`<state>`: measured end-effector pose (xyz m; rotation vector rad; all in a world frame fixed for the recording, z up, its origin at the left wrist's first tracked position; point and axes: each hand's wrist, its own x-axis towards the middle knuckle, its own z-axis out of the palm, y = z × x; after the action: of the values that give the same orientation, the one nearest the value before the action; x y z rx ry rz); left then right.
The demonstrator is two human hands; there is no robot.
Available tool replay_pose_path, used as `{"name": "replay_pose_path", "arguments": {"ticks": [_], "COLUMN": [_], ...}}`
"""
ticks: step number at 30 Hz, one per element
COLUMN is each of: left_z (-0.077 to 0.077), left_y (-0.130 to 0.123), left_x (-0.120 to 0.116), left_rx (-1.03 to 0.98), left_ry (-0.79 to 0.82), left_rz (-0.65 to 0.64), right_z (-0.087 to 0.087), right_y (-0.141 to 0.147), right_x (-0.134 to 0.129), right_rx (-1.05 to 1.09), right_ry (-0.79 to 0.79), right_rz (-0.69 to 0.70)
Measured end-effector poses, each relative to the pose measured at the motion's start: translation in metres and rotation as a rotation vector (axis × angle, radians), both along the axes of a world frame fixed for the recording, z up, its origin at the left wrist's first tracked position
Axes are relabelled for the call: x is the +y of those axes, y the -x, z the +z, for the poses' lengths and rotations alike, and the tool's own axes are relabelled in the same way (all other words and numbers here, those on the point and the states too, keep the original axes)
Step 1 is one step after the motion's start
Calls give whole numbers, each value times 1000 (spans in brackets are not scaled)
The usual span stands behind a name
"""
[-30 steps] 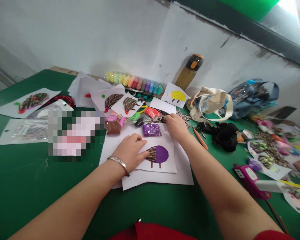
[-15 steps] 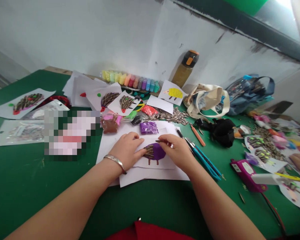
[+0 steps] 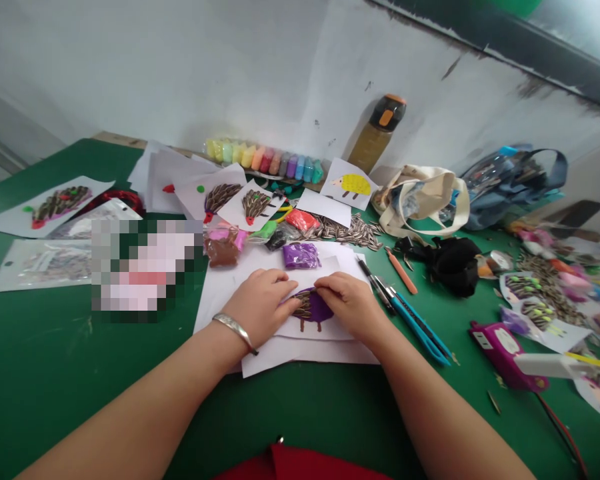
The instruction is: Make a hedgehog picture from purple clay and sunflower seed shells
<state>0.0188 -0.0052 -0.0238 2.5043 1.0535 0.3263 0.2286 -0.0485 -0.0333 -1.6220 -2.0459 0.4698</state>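
Observation:
A purple clay hedgehog body (image 3: 323, 308) with brown legs lies on a white sheet (image 3: 285, 332). Striped sunflower seeds (image 3: 303, 307) cover its left part in overlapping rows. My left hand (image 3: 265, 300) rests on the sheet at the picture's left edge, fingers apart and holding nothing, thumb beside the seeds. With thumb and fingertips pinched at the top of the purple clay, my right hand (image 3: 353, 300) has a sunflower seed, now mostly hidden by the fingers. A wrapped purple clay packet (image 3: 301, 256) sits just beyond both hands.
A seed pile (image 3: 353, 231) lies behind the papers. To the right are a blue utility knife (image 3: 420, 325), an orange tool (image 3: 401, 271), a black cloth item (image 3: 454, 265) and a magenta glue gun-like device (image 3: 507, 353). A bottle (image 3: 377, 133) stands by the wall. Another person's hand shows far right.
My right hand has lowered the sunflower seed onto the upper edge of the purple clay, fingers closing in toward the seed rows. My left hand stays on the sheet. The view shifted slightly.

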Motion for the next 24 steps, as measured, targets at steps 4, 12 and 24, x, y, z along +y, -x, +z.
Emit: {"name": "replay_pose_path", "arguments": {"ticks": [4, 12, 24], "left_z": [5, 2, 1], "left_y": [-3, -4, -4], "left_x": [-4, -5, -5], "left_rx": [15, 31, 25], "left_ry": [-5, -23, -26], "left_rz": [-71, -68, -65], "right_z": [-2, -5, -6], "right_y": [1, 2, 5], "right_x": [1, 2, 4], "right_rx": [-40, -74, -64], "right_ry": [-27, -89, -66], "right_rz": [-4, 28, 76]}}
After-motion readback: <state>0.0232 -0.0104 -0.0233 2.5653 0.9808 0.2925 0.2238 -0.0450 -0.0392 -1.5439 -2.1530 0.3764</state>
